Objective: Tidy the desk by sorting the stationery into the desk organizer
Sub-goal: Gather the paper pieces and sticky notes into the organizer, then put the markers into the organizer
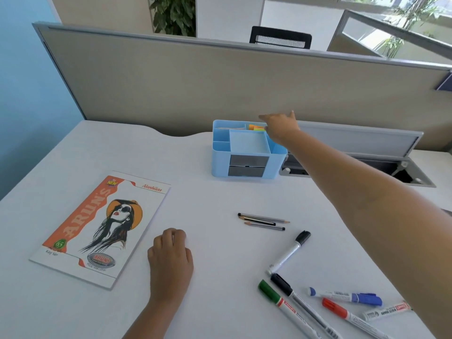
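Whiteboard markers [318, 299] lie nearest, right of the loosely curled, empty left hand [170, 255]. Right hand [278, 126], fingers extended, reaches over the light-blue plastic desk organizer [244, 152], apparently depositing coloured sticky notes [256, 128]; grip indeterminate. Next: collect pencils [263, 220] below it. White desk [195, 192], beige partition [220, 81] beyond.

On the desk [208, 196], the organizer [247, 152] stands at the back, notebook [97, 228] front left, pencils [263, 220] centre, markers [315, 297] front right
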